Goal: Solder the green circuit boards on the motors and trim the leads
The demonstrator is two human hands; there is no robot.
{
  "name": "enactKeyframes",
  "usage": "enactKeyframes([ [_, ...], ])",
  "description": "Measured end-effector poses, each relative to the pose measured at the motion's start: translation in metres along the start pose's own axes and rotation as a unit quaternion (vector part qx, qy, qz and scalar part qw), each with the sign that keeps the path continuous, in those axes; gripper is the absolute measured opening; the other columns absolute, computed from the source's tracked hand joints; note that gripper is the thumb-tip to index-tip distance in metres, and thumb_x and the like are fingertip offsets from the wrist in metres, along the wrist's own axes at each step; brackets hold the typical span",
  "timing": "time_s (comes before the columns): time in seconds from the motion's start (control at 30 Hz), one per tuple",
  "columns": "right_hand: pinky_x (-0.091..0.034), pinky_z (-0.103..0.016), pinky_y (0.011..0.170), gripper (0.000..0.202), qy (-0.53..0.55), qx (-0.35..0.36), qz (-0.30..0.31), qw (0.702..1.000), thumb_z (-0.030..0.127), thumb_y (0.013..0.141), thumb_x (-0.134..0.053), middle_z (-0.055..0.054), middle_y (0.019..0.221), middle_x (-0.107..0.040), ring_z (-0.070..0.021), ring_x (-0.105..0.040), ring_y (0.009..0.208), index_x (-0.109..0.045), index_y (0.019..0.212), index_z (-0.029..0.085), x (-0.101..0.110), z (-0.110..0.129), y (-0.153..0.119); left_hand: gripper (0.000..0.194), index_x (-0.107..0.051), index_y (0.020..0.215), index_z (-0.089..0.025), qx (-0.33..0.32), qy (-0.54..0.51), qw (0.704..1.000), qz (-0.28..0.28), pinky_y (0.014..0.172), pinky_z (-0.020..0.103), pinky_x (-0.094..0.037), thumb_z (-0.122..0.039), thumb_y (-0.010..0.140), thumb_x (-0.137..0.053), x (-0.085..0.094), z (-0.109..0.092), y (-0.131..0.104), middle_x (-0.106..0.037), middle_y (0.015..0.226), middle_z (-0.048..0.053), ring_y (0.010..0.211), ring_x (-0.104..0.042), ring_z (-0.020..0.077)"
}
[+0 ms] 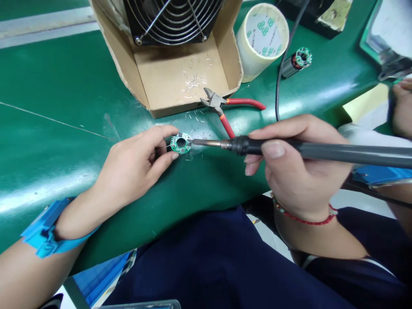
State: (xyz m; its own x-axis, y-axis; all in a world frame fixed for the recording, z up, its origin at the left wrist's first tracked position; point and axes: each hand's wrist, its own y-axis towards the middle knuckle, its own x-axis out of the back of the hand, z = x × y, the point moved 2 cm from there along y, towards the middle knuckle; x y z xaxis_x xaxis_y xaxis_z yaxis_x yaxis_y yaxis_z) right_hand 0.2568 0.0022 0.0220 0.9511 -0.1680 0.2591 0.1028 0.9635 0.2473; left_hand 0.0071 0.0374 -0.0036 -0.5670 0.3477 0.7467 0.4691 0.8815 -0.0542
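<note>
My left hand [135, 165], with a blue strap at its wrist, pinches a small ring-shaped green circuit board [175, 147] between thumb and forefinger. The board has a dark round middle and small parts on top. A thin wire shows between the fingers, and what lies under the board is hidden. In my right hand [299, 167] is a soldering iron [251, 146], gripped like a pen and pointing left. Its tip meets the right edge of the board, or comes very close to it. Red-handled side cutters [217, 103] lie with jaws open just beyond the iron.
Behind the board stands a cut-open cardboard box [154, 96] holding a black fan [174, 19], with wire clippings strewn inside. A large tape roll [262, 38], a metal cylinder with a circuit board [296, 62] and a black cable [280, 86] stand right. Another person's hand [402, 107] is at far right.
</note>
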Motion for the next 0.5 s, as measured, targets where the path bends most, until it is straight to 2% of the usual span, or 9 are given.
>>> enactKeyframes([
  [0.13, -0.041, -0.032, 0.04, 0.014, -0.013, 0.015, -0.037, 0.999, 0.044, 0.096, -0.075, 0.003, 0.064, -0.067, -0.0133, -0.057, 0.046, -0.079, 0.093, 0.031, 0.008, -0.002, 0.004, 0.035, -0.064, 0.132, -0.025, 0.0, 0.0, 1.0, 0.002, 0.067, 0.028, -0.046, -0.027, 0.097, -0.06, 0.0, -0.001, 0.0, -0.067, 0.083, -0.003, 0.066, -0.058, 0.0136],
  [0.2, -0.042, -0.033, 0.045, 0.012, -0.034, 0.033, -0.048, 0.998, 0.042, 0.097, -0.074, 0.002, 0.069, -0.068, -0.0133, -0.057, 0.049, -0.08, 0.095, 0.031, 0.012, -0.003, 0.008, 0.036, -0.063, 0.133, -0.024, 0.003, 0.0, 1.0, 0.005, 0.066, 0.027, -0.045, -0.028, 0.098, -0.059, 0.001, -0.001, 0.0, -0.066, 0.083, -0.003, 0.066, -0.058, 0.0131],
  [0.27, -0.05, -0.035, 0.057, 0.009, -0.071, 0.064, -0.066, 0.993, 0.038, 0.098, -0.074, -0.001, 0.083, -0.073, -0.0154, -0.063, 0.06, -0.079, 0.099, 0.031, 0.017, -0.005, 0.015, 0.037, -0.061, 0.134, -0.023, 0.008, -0.002, 1.0, 0.009, 0.065, 0.027, -0.045, -0.029, 0.098, -0.059, 0.003, -0.001, -0.001, -0.066, 0.085, -0.003, 0.065, -0.056, 0.0127],
  [0.33, -0.057, -0.039, 0.076, 0.01, -0.126, 0.105, -0.082, 0.983, 0.036, 0.098, -0.074, -0.004, 0.101, -0.076, -0.0208, -0.07, 0.08, -0.078, 0.106, 0.031, 0.023, -0.01, 0.025, 0.039, -0.059, 0.136, -0.022, 0.016, -0.007, 1.0, 0.011, 0.065, 0.027, -0.045, -0.03, 0.098, -0.06, 0.004, 0.0, -0.001, -0.066, 0.087, -0.002, 0.065, -0.055, 0.0124],
  [0.37, -0.058, -0.04, 0.084, 0.013, -0.159, 0.128, -0.081, 0.976, 0.035, 0.099, -0.073, -0.005, 0.107, -0.076, -0.024, -0.071, 0.092, -0.076, 0.11, 0.032, 0.026, -0.013, 0.031, 0.04, -0.058, 0.136, -0.022, 0.018, -0.01, 1.0, 0.011, 0.065, 0.027, -0.045, -0.031, 0.097, -0.061, 0.004, 0.0, -0.001, -0.066, 0.088, -0.002, 0.065, -0.055, 0.0123],
  [0.43, -0.057, -0.04, 0.089, 0.021, -0.232, 0.169, -0.047, 0.957, 0.033, 0.1, -0.07, -0.006, 0.113, -0.074, -0.0275, -0.068, 0.109, -0.072, 0.121, 0.033, 0.03, -0.02, 0.044, 0.041, -0.055, 0.137, -0.022, 0.024, -0.021, 0.999, 0.011, 0.064, 0.027, -0.046, -0.03, 0.097, -0.063, 0.004, 0.002, -0.002, -0.065, 0.09, -0.002, 0.066, -0.055, 0.0119],
  [0.5, -0.056, -0.039, 0.09, 0.026, -0.27, 0.183, -0.014, 0.945, 0.031, 0.101, -0.069, -0.007, 0.114, -0.073, -0.027, -0.066, 0.11, -0.07, 0.126, 0.032, 0.033, -0.027, 0.052, 0.039, -0.052, 0.134, -0.021, 0.029, -0.052, 0.998, 0.001, 0.063, 0.027, -0.047, -0.029, 0.097, -0.062, 0.003, 0.003, -0.004, -0.065, 0.092, -0.001, 0.067, -0.057, 0.0118],
])
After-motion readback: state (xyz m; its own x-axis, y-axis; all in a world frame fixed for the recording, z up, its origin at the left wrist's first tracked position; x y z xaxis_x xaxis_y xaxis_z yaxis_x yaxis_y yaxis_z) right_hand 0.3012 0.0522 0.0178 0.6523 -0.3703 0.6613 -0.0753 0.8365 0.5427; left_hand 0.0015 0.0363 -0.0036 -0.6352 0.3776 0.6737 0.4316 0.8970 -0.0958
